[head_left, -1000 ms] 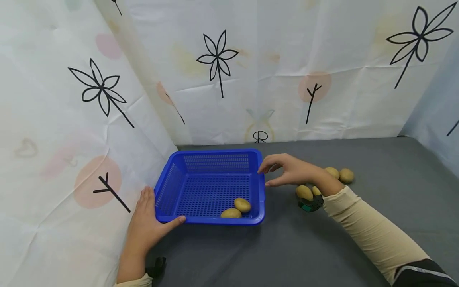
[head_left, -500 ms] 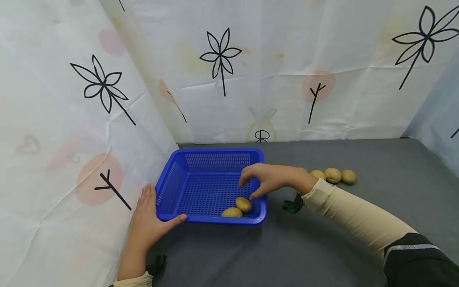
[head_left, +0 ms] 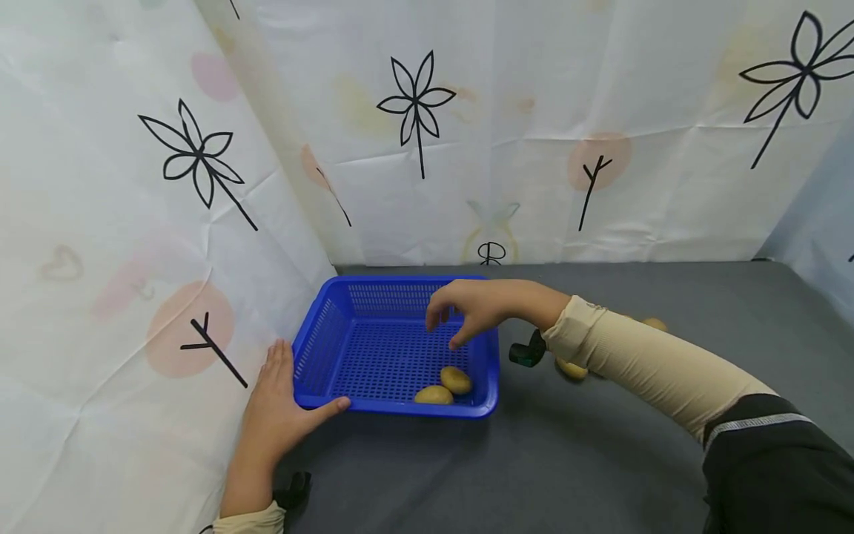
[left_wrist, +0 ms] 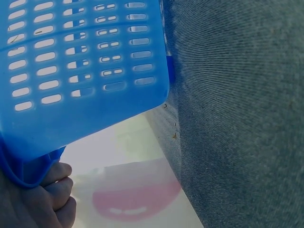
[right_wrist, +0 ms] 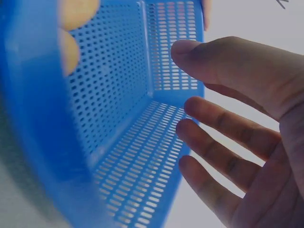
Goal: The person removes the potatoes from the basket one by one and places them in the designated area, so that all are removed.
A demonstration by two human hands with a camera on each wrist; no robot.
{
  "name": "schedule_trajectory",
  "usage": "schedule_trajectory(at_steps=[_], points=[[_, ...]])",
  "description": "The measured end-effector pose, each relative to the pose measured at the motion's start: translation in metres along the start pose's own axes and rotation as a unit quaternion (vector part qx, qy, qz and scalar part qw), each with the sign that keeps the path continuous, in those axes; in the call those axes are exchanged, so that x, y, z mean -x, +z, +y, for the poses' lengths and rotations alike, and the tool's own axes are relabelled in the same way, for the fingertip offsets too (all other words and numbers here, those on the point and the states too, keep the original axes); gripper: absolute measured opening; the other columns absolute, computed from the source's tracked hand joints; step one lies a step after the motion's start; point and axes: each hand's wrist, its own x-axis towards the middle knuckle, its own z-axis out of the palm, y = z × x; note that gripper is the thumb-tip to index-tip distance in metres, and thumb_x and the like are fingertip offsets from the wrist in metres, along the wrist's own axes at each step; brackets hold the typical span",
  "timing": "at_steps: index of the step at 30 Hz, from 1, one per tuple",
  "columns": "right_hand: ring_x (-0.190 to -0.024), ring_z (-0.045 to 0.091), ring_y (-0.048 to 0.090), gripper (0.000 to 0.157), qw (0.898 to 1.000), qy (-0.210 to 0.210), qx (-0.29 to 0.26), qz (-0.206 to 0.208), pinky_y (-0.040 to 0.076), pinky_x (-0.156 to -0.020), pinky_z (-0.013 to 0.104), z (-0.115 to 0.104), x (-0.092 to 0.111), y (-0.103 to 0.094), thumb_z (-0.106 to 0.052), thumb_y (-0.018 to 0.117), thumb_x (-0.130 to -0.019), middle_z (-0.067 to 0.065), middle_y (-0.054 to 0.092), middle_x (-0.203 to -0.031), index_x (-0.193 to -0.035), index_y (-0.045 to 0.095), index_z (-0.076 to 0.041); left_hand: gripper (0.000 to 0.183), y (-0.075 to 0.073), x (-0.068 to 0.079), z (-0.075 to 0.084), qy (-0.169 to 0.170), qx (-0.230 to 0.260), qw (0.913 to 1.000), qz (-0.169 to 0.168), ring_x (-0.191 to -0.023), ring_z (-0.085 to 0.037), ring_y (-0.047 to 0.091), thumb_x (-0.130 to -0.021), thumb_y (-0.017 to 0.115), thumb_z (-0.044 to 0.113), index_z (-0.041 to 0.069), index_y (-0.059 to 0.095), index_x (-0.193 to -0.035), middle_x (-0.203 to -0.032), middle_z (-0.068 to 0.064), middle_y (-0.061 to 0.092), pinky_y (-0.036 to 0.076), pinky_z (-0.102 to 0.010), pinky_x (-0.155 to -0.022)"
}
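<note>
A blue plastic basket with slotted walls stands on the grey cloth. Two potatoes lie in its near right corner, and part of a potato shows in the right wrist view. My left hand rests against the basket's near left corner, fingers straight along the outside and thumb on the front rim. Over the basket's right side hovers my right hand. Its fingers are loosely bent and apart from the thumb, with nothing between them.
More potatoes lie on the grey cloth right of the basket, partly hidden by the right forearm. A printed white curtain rises behind and along the left side, close to the left hand.
My right hand has moved left from beside the basket to above its right part, rising slightly lately. The left hand and the two potatoes inside stay in place; the head view has shifted slightly.
</note>
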Motion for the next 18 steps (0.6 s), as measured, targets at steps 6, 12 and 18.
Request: schedule_trajectory(at_steps=[6, 12, 18], points=[[-0.128, 0.030, 0.064, 0.039, 0.999, 0.009, -0.026, -0.029, 0.055, -0.107, 0.043, 0.013, -0.041, -0.002, -0.018, 0.085, -0.092, 0.002, 0.069, -0.135, -0.130, 0.073, -0.018, 0.145, -0.002, 0.000, -0.002, 0.002, 0.004, 1.0000, 0.003, -0.164, -0.048, 0.011, -0.074, 0.081, 0.078, -0.007, 0.010, -0.167, -0.175, -0.031, 0.014, 0.018, -0.067, -0.131], [-0.124, 0.023, 0.066, 0.047, 0.991, -0.001, -0.072, -0.114, 0.058, -0.101, 0.034, 0.031, -0.088, 0.016, -0.017, 0.089, -0.088, 0.000, 0.070, -0.133, -0.133, 0.073, -0.018, 0.146, -0.002, 0.002, -0.004, -0.011, -0.001, 0.9999, -0.006, -0.165, -0.047, 0.010, -0.073, 0.079, 0.081, -0.006, 0.009, -0.168, -0.176, -0.029, 0.011, 0.020, -0.069, -0.129], [-0.126, 0.024, 0.069, 0.050, 0.958, -0.023, -0.118, -0.259, 0.060, -0.100, 0.028, 0.025, -0.111, 0.036, -0.008, 0.089, -0.086, -0.001, 0.072, -0.133, -0.132, 0.075, -0.022, 0.147, 0.000, 0.000, -0.004, -0.011, 0.001, 0.9999, -0.009, -0.166, -0.045, 0.009, -0.072, 0.077, 0.085, -0.002, 0.008, -0.169, -0.177, -0.025, 0.008, 0.019, -0.070, -0.129]])
